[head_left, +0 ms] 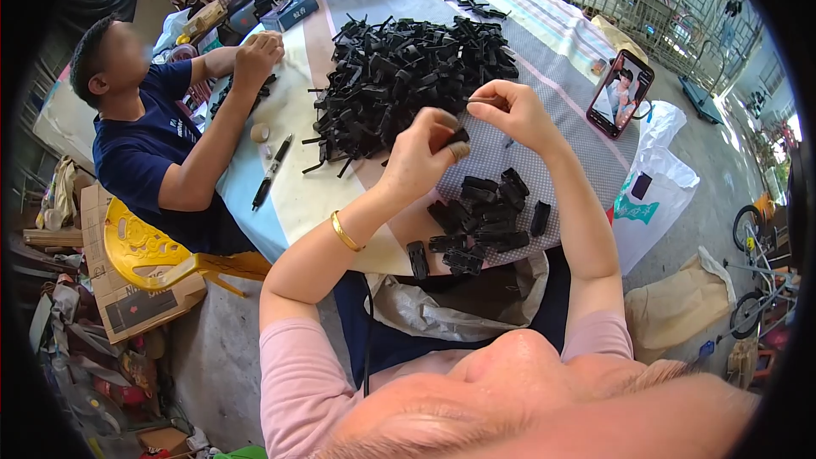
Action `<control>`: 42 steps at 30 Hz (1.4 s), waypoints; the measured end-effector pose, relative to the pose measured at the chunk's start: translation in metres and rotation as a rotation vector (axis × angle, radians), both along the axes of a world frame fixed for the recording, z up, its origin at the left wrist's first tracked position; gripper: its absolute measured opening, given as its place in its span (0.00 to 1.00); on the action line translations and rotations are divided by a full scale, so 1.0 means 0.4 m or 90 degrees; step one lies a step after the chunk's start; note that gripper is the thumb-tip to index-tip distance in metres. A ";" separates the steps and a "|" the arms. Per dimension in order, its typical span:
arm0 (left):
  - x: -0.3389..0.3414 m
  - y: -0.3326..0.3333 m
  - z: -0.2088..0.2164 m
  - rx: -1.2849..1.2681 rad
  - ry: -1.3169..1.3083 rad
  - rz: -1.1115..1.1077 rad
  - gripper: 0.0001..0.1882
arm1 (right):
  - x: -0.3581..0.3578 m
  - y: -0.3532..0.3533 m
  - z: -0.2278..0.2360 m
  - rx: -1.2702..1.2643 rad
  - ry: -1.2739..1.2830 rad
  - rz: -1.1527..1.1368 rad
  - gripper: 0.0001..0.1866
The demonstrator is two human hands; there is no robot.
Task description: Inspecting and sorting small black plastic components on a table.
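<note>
Over the table's near middle, my left hand (425,153) is closed around a small black piece (459,137), whose kind I cannot make out. Just to its right, my right hand (514,115) pinches thumb and fingers together; what lies between them is too small to tell. Behind both hands rises a large heap of black strap-like pieces (399,68) with thin ends sticking out. Nearer to me, below the hands, several compact black pieces (489,217) lie loosely grouped, a few close to the table's front edge.
The table has a striped and checked cloth (552,51). A phone (620,93) stands at the right, by a white plastic bag (659,178). A black marker (272,172) and a tape roll (260,132) lie left. A co-worker (161,136) sits at the left, hands raised over black pieces.
</note>
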State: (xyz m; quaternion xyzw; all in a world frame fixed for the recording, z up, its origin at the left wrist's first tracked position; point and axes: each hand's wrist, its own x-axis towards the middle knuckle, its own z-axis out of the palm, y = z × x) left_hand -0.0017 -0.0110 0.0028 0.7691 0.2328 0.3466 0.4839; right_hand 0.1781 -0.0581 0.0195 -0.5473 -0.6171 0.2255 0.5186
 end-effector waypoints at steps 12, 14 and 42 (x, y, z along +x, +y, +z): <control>-0.010 -0.010 -0.003 0.239 0.139 -0.280 0.14 | -0.047 0.072 -0.106 -0.023 -0.448 -0.095 0.14; -0.014 -0.003 -0.004 0.202 0.116 -0.238 0.13 | -0.027 0.072 -0.108 -0.023 -0.414 -0.152 0.11; -0.023 0.038 0.038 0.132 -0.192 -0.005 0.43 | -0.074 -0.027 0.013 -0.142 0.234 0.089 0.16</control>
